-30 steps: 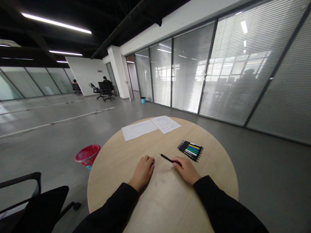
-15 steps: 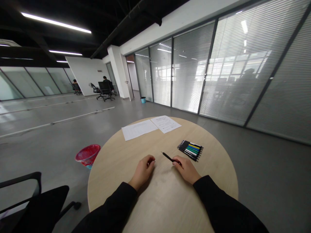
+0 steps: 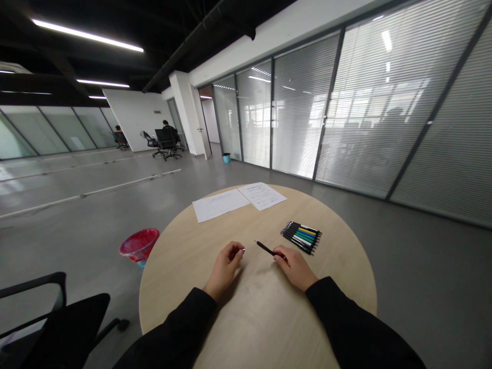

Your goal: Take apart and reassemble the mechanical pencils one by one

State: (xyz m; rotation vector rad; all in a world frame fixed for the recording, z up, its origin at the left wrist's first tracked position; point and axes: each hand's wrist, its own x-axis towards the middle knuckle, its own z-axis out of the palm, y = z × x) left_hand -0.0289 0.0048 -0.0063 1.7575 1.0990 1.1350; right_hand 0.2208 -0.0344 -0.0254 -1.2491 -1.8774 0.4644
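My right hand [image 3: 294,264] pinches a slim black pen [image 3: 265,248] near its back end. The pen slants up and to the left, and its thin point faces my left hand. My left hand [image 3: 225,266] is closed with thumb and forefinger together. A small silvery piece [image 3: 243,250] peeks out at its fingertips; most of it is hidden by the fingers. A gap of bare tabletop separates the piece from the pen's point. To the right, beyond my right hand, several pens [image 3: 302,237] lie side by side in a row, black with white, yellow, blue and green parts.
Two printed paper sheets [image 3: 222,205] lie at the far side of the round wooden table [image 3: 261,328]. A red-lined waste basket [image 3: 139,245] stands on the floor to the left. A black chair [image 3: 57,333] is at the lower left. People sit far off.
My left hand has turned slightly, and the silvery piece shows more at its fingertips. My right hand and the pen have stayed almost in place.
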